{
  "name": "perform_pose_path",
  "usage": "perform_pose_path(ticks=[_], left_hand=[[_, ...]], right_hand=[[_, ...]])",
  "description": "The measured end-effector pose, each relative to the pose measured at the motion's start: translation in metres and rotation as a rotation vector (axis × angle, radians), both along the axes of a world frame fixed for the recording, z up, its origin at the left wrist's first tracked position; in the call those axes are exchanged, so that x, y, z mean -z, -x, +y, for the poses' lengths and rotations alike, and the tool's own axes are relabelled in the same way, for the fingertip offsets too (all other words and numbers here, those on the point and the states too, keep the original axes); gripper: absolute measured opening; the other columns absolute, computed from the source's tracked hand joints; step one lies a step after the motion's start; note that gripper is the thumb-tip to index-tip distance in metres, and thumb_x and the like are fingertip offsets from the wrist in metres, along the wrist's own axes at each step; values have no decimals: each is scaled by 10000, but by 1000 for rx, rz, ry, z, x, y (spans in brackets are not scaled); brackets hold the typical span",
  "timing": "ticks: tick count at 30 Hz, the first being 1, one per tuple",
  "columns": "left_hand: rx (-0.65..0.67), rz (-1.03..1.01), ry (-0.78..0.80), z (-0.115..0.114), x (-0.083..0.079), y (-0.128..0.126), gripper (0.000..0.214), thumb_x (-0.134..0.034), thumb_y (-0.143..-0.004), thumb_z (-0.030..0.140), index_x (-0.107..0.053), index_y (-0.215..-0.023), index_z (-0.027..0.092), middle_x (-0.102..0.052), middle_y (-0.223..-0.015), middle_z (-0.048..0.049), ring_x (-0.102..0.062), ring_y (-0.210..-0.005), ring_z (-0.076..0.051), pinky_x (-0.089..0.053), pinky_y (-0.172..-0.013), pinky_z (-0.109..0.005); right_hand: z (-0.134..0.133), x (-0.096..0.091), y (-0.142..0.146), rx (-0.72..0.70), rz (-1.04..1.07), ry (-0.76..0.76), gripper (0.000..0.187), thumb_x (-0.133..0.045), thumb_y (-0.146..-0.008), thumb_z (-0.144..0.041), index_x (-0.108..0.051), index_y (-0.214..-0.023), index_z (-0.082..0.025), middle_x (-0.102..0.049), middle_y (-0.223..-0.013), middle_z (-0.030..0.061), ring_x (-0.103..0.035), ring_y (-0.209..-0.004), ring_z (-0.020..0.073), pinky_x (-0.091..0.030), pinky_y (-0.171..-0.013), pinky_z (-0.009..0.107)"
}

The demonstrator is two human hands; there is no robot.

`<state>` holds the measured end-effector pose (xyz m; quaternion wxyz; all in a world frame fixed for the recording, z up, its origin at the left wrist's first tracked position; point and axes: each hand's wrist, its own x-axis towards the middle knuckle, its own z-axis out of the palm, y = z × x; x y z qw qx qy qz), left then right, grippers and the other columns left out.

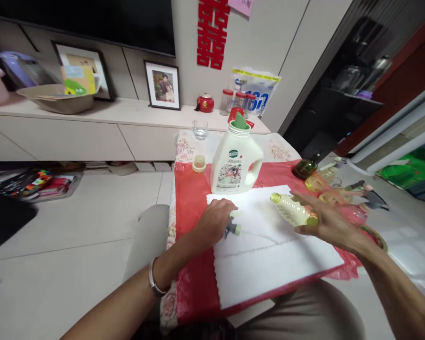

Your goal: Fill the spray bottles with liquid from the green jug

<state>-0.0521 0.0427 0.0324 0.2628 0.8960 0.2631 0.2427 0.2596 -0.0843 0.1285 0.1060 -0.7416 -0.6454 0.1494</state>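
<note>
My left hand [216, 219] is curled over a dark spray nozzle [233, 228] with a pale green collar, above a white scalloped cloth [269, 264]. Its fingertips are partly hidden. On the right, my right hand [320, 217] has fingers above and thumb below a clear yellowish bottle [292, 208]. That bottle is tilted on its side, its uncapped neck toward the left. Behind the hands stands a large white detergent jug [233, 163], a green spout in its open mouth. A pale cap [199, 164] sits left of the jug.
Red plastic sheeting [194, 212] covers the floral tablecloth. Beyond my right hand are a dark bottle [304, 167], a pink bottle [356, 213] and other spray bottles. A glass cup [200, 129] stands at the far edge, before a cabinet [92, 127] with framed photos.
</note>
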Motion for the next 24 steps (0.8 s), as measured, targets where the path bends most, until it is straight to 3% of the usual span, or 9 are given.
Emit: perform_pose_path(ticks=[3,5,8,11,17,24], left_hand=[[134,189,-93,-7,18,0,672,-408,-796,-67,-508,-1383,245,-593,-1401,-76,-432,-1395,-331,-422,-1040,-511],[197,279,-137,-7,23,1,681,-396,-808,-79,-502,-1386,266,-604,-1394,-64,-337,-1465,-353,-382,-1060,-548],[228,305,-164,-2,28,0,540,-413,-885,-22,-554,-1326,257,-665,-1277,-76,-425,-1386,-328,-388,-1050,-515],[210,268,-158,3,35,-1,538,-487,-864,-9,-570,-1318,268,-684,-1209,-81,-520,-1233,-285,-430,-1000,-461],[222,106,-76,6,39,1,587,-533,-827,-1,-553,-1351,263,-675,-1192,-82,-532,-1159,-263,-453,-980,-452],[259,74,9,6,19,8,615,-520,-830,15,-539,-1385,277,-671,-1161,-73,-504,-1127,-257,-464,-963,-417]], right_hand=[[-27,23,-11,26,-40,70,860,-673,-728,-467,-428,-1521,-242,-457,-1498,82,-450,-1363,336,-396,-1139,523],[-44,33,-18,44,-66,94,857,-664,-711,-436,-438,-1515,-243,-449,-1504,79,-427,-1376,338,-365,-1153,539],[-68,46,-25,66,-112,103,839,-644,-709,-386,-443,-1511,-243,-462,-1486,90,-436,-1353,334,-384,-1124,542],[-84,55,-28,101,-174,76,808,-619,-718,-327,-445,-1504,-259,-486,-1446,95,-455,-1304,348,-416,-1060,574],[-88,64,-30,124,-249,-2,758,-578,-776,-271,-413,-1515,-245,-492,-1410,101,-445,-1278,349,-414,-1046,584],[-80,56,-24,72,-238,-78,735,-584,-840,-309,-361,-1539,-263,-469,-1435,105,-431,-1304,331,-384,-1077,596]])
